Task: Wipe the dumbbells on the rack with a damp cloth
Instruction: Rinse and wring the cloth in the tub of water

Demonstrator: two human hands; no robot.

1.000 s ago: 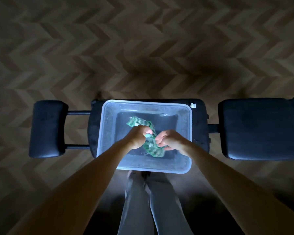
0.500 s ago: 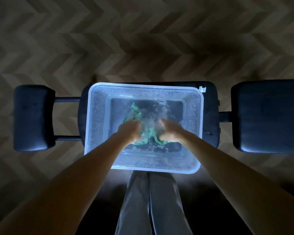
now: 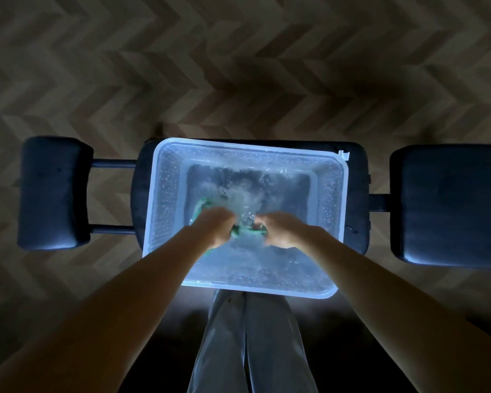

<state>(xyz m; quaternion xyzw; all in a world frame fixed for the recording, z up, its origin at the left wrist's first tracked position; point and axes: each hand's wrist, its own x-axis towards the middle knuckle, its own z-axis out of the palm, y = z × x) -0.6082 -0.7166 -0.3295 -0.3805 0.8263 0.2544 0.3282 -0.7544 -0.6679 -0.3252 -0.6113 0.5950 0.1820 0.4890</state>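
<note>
A clear plastic tub (image 3: pixel 165 199) of water stands on the middle pad of a dark bench (image 3: pixel 357 171). Both my hands are down in the tub, close together. My left hand (image 3: pixel 217 226) and my right hand (image 3: pixel 281 229) each grip a green cloth (image 3: pixel 203 204), which is bunched between them and mostly hidden under the fingers and the splashing water. Bubbles and ripples cover the water just beyond my knuckles. No dumbbells or rack are in view.
The bench has a small dark pad (image 3: pixel 53 191) at the left and a large dark pad (image 3: pixel 448 205) at the right, joined by bars. Herringbone wood floor (image 3: pixel 238 66) lies beyond. My legs in grey trousers (image 3: pixel 250 344) stand below the tub.
My hands have gone from holding the cloth above the water to plunging it in. The cloth is more bunched now and the water is churned up. The camera has come closer.
</note>
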